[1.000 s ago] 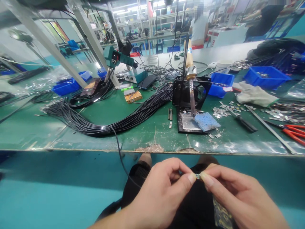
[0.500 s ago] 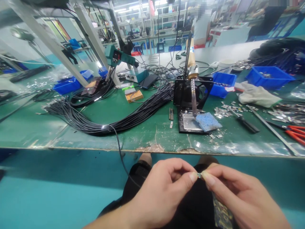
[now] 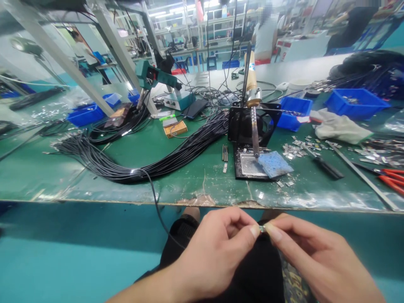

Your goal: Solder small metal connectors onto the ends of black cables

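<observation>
Now, a small shiny piece (image 3: pixel 261 229) sits between two pinches, just in front of the bench (image 3: pixel 94 185) and above the lap (image 3: pixel 259 269). Left hand (image 3: pixel 217 250), grip closed on one end of it, thumb against forefinger; right hand (image 3: pixel 315 250), grip closed on the other. A single black cable (image 3: pixel 153 189) drops over the edge and runs behind the left hand. Up top, a thick cable bundle (image 3: pixel 176 159) curves across; to its right, a soldering iron (image 3: pixel 251 80) points tip-down beside a blue sponge (image 3: pixel 274 164), metal bits (image 3: pixel 292 151) scattered further right.
</observation>
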`<state>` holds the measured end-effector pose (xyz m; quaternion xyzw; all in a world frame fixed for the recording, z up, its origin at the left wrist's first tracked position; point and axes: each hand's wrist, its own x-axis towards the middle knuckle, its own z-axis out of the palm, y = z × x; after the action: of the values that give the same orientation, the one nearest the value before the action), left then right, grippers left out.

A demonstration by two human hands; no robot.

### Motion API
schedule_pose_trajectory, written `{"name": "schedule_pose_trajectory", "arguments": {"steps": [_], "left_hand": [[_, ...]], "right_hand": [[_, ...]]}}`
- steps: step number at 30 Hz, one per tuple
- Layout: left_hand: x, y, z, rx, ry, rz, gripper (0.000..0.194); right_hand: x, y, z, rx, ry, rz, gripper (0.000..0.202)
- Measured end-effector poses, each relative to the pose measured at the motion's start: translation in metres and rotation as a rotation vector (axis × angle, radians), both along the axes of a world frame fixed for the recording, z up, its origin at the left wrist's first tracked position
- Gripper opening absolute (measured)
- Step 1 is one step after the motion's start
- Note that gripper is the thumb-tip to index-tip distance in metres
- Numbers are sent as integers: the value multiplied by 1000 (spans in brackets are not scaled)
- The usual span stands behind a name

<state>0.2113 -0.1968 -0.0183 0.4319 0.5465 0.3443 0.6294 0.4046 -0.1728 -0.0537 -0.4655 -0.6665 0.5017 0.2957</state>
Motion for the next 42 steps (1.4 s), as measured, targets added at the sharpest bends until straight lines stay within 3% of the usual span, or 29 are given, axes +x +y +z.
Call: {"name": "schedule_pose_trajectory", "arguments": {"steps": [4, 9, 15, 23, 26, 32, 38, 42], "left_hand": [[-1, 13, 2, 19, 4, 16, 21], [-4, 32, 2, -13, 3, 24, 22], [-3, 52, 1, -46, -63, 47, 24], [-5, 74, 0, -93, -124, 94, 23], [-4, 81, -1, -80, -129, 104, 24], [-5, 92, -2, -89, -126, 110, 23], [-6, 95, -4, -107, -140, 105, 21], [-5, 96, -3, -100, -150, 103, 20]], "right_hand": [[15, 13, -8, 20, 55, -80, 24], [25, 30, -11, 201, -59, -57, 16], [11, 38, -8, 281, -52, -107, 14], [-12, 52, -10, 392, 22, -289, 2], [-19, 54, -10, 396, 90, -322, 7], [-27, 65, -10, 372, 138, -355, 7], [-24, 69, -22, 555, 116, -319, 16], [-23, 68, -24, 574, 119, -306, 18]]}}
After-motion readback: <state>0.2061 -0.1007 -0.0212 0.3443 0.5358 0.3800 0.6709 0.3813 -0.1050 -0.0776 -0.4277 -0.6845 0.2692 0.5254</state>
